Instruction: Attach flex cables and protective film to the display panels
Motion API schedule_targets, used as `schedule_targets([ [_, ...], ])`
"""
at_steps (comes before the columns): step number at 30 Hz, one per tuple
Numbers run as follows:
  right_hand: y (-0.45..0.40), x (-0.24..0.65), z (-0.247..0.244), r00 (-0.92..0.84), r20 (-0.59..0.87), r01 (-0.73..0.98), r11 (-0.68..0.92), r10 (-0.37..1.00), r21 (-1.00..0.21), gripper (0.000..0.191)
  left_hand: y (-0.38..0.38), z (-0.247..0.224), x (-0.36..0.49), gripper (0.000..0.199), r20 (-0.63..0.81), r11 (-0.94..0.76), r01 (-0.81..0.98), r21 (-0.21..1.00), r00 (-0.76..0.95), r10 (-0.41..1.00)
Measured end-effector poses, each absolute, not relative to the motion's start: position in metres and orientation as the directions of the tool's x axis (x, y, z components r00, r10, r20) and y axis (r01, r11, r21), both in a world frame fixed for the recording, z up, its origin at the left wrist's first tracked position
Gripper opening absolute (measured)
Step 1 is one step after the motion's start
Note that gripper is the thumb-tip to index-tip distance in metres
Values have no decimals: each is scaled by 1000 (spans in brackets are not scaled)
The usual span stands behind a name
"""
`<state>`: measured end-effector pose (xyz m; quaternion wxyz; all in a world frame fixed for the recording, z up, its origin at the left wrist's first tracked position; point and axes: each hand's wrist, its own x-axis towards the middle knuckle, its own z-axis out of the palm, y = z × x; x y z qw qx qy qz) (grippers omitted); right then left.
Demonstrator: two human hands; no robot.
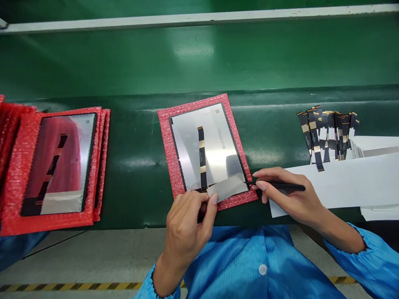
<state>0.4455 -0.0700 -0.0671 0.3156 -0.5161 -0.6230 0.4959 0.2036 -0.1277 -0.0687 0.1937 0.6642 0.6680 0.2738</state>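
Observation:
A display panel (183, 141) lies back side up on a pink bubble-wrap sheet (168, 153) in front of me. A black flex cable (202, 158) runs down its face. Across the panel's lower right edge lies a grey adhesive strip (227, 187). My left hand (190, 224) pinches the strip's left end between thumb and fingers. Black tweezers (286, 186) are in my right hand (289, 193), their tip touching the strip's right end. Whether the strip's underside sticks to the panel I cannot tell.
Another panel (71, 162) with a cable and grey strip rests on stacked red bubble-wrap pouches (18, 174) at left. Several flex cables (327, 133) lie fanned out at right, beside white paper sheets (336, 182). The green bench (134, 166) ends close to my body.

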Motion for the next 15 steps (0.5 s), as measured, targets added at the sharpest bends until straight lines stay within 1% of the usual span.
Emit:
schedule_targets([
  [7, -70, 446, -67, -275, -108, 342, -7, 955, -940, 20, -128, -69, 203, 22, 77, 5, 791, 612, -66, 995],
  [13, -70, 445, -67, -277, -99, 359, 7, 956, -933, 19, -127, -69, 202, 21, 120, -55, 810, 584, -19, 993],
  [15, -70, 445, -66, -281, -94, 355, 13, 955, -935, 19, -127, -68, 202, 22, 115, -55, 817, 574, -15, 993],
])
